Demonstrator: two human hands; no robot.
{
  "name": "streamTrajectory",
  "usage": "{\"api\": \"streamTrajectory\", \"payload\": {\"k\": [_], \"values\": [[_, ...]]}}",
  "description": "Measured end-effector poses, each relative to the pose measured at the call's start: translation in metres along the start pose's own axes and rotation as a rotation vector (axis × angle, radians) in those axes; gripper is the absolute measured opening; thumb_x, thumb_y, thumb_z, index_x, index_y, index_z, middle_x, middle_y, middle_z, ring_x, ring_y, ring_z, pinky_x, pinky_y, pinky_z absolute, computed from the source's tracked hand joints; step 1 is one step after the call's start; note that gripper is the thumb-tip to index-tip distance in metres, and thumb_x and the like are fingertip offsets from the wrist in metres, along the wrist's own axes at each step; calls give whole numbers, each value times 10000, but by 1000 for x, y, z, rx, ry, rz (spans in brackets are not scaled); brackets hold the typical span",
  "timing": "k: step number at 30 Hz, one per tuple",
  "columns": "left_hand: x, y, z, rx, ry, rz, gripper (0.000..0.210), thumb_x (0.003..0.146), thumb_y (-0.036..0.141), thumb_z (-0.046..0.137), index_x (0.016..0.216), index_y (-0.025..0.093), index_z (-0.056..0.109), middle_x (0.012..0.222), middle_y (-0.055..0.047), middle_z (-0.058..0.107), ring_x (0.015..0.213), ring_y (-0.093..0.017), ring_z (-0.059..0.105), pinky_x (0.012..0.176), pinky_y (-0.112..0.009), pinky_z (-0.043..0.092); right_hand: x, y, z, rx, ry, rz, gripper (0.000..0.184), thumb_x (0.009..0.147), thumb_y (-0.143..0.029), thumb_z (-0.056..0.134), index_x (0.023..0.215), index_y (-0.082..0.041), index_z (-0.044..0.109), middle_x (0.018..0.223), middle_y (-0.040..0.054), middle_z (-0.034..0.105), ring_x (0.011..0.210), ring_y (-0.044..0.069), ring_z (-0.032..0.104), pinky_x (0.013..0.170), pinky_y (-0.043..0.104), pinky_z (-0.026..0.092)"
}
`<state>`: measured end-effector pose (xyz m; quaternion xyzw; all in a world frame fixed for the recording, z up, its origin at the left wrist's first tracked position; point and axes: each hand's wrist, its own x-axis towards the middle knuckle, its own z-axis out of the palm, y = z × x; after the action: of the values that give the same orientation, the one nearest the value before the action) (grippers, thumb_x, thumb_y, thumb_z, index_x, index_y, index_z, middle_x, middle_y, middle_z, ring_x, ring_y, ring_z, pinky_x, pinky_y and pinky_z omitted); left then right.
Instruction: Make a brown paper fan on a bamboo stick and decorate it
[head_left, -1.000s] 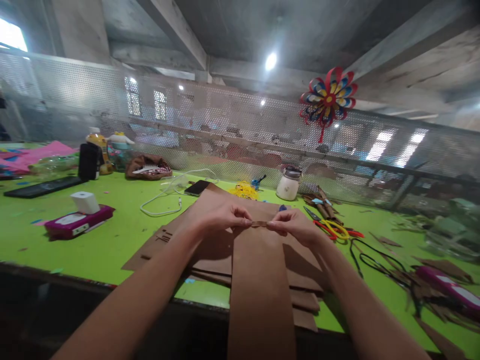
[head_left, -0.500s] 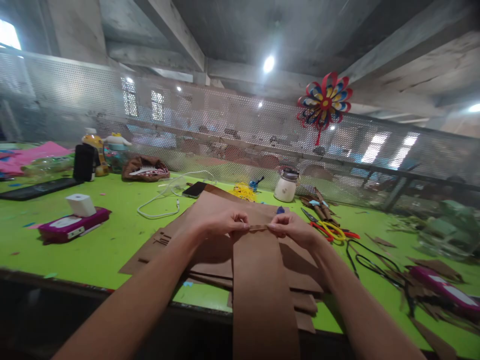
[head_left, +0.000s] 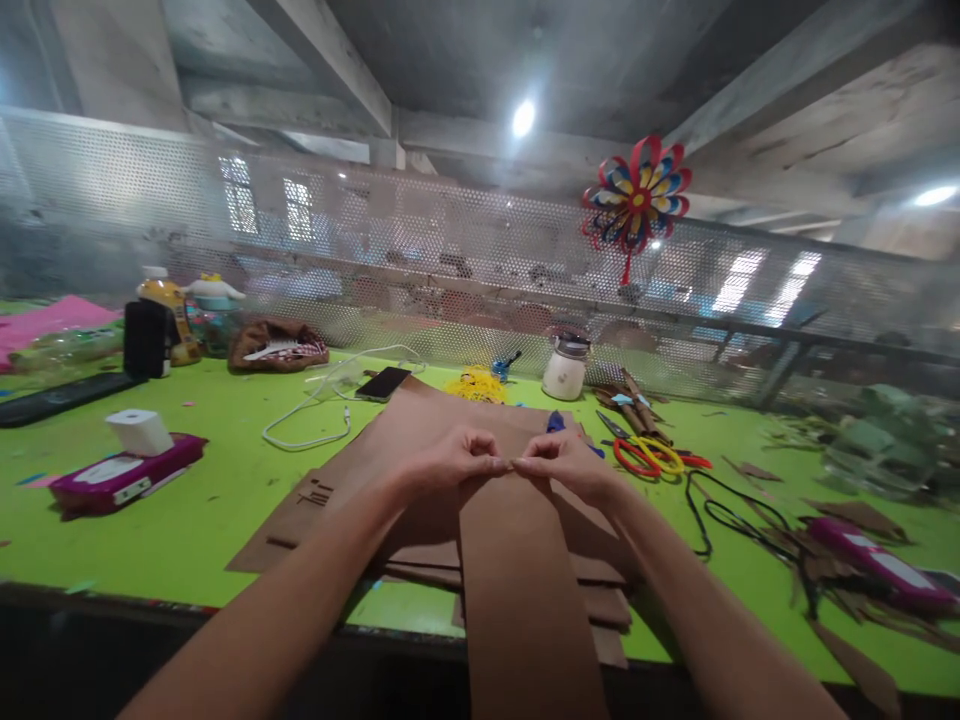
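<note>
Both hands pinch the top edge of a long strip of brown paper (head_left: 517, 580), which hangs down past the front edge of the table. My left hand (head_left: 469, 458) grips the edge between thumb and fingers. Close beside it, my right hand (head_left: 559, 460) pinches the same edge, with the fingertips of both hands nearly touching. A narrow fold seems to lie along that edge, though the fingers cover most of it. Beneath the hands lies a stack of larger brown paper sheets (head_left: 409, 425), some with cut slits at the left.
Scissors with red and yellow handles (head_left: 649, 455) and a black cord (head_left: 739, 515) lie to the right, near paper scraps. A white jar (head_left: 565, 368) stands behind. At the left are a purple box (head_left: 127, 475), a white cable (head_left: 300, 440) and a phone (head_left: 384, 383).
My hands have come closer together along the strip's top edge, the right one moving inward. The whole view has shifted slightly.
</note>
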<state>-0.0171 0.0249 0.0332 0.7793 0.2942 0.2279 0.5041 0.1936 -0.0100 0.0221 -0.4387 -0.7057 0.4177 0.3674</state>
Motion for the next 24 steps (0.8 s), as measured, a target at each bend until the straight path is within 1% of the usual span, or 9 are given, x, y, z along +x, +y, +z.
{"api": "streamTrajectory", "payload": {"k": [5,9,13,17,21,24], "values": [[0,2,-1,49,-32,31,351,732,482,615,708,135,568,545,46,431,519,-79,334,508,-234,236,0,2,-2,4,12,4,377,665,-492,707,655,-121,642,529,-13,522,500,81,415,489,230,292],[-3,4,-4,85,-32,-23,337,769,484,574,715,152,571,553,42,448,527,-87,370,528,-237,277,-2,-1,-7,-42,21,6,367,674,-491,696,643,-129,652,531,-3,537,506,88,427,498,238,311],[-6,3,-11,58,-109,-54,337,734,486,625,685,157,569,537,35,471,504,-89,410,517,-239,310,-4,-3,-10,-40,16,17,356,688,-478,691,633,-127,669,526,5,535,498,86,420,493,242,306],[-6,3,-15,42,-131,-43,330,710,470,663,669,158,565,534,39,472,495,-86,426,500,-236,355,-7,-9,-12,-65,3,7,358,682,-488,692,617,-136,674,516,11,539,483,89,425,480,246,317],[-7,5,-14,19,-144,-46,333,713,476,668,709,153,587,534,44,471,509,-84,447,500,-235,407,-10,-16,-14,-93,-19,-11,391,673,-531,679,582,-151,662,499,6,540,474,89,434,478,246,339],[-8,6,-14,15,-174,-42,336,713,475,673,721,149,597,555,36,495,528,-88,472,492,-232,418,-10,-17,-16,-90,-31,-2,374,663,-521,692,605,-152,678,508,6,555,487,91,452,488,245,352]]}}
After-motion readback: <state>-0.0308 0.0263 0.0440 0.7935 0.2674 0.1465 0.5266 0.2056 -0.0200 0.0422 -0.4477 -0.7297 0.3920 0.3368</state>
